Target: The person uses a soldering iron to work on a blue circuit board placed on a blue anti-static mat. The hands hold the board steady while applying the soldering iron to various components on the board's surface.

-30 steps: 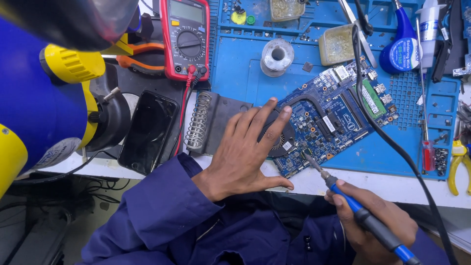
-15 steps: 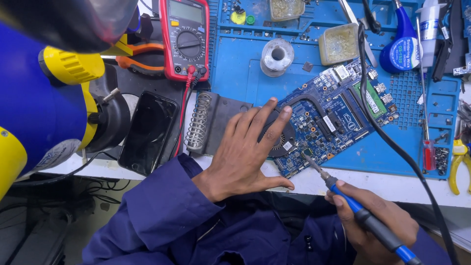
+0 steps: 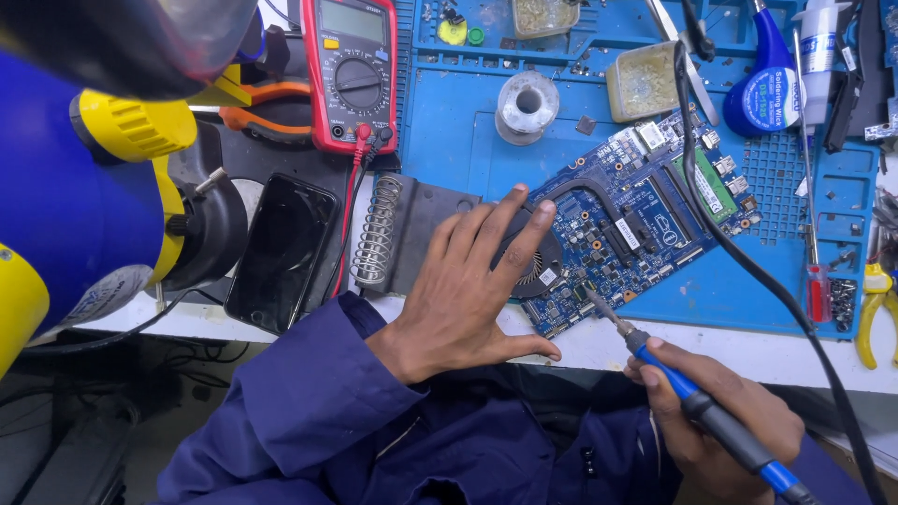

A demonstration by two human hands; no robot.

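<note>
A blue laptop circuit board [image 3: 645,229] lies tilted on a blue work mat [image 3: 468,131]. My left hand [image 3: 472,290] rests flat, fingers spread, its fingertips pressing on the board's fan at the board's left end. My right hand [image 3: 720,411] grips a blue-handled soldering iron [image 3: 697,402]. The iron's metal tip touches the board's lower edge near the fan. A black cable [image 3: 748,252] from the iron runs up across the board.
A red multimeter [image 3: 351,70], a black phone [image 3: 281,252], a coiled iron stand [image 3: 377,234] and a solder spool [image 3: 527,106] lie left and behind. A blue bottle [image 3: 767,84], a red screwdriver [image 3: 816,271] and yellow pliers [image 3: 875,309] sit right. A blue-yellow machine [image 3: 84,178] looms left.
</note>
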